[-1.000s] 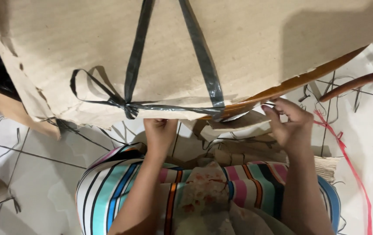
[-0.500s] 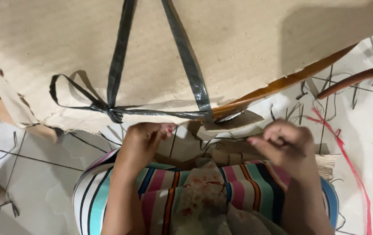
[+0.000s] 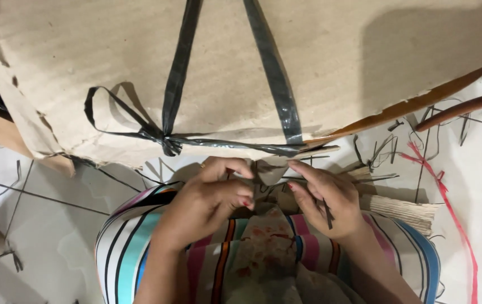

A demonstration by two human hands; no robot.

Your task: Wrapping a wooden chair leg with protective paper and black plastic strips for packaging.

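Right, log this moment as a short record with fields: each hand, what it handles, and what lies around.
left hand: closed in a fist, fingers curled at a folded scrap of brown paper
right hand: pinches the same scrap, a thin dark strip across its fingers
in front: large cardboard sheet bound with black plastic strap, knotted at the lower edge
lap: striped cloth
floor: white tiles, black strap offcuts, red string

— How many hands at work?
— Two: a left hand (image 3: 210, 200) at six o'clock, a right hand (image 3: 325, 197) beside it toward five.
— And the cardboard?
— One big cardboard sheet (image 3: 331, 62) at twelve, with two black straps (image 3: 277, 73) meeting one knot (image 3: 167, 143).
— Anything red?
— One red string (image 3: 449, 208) at four o'clock.
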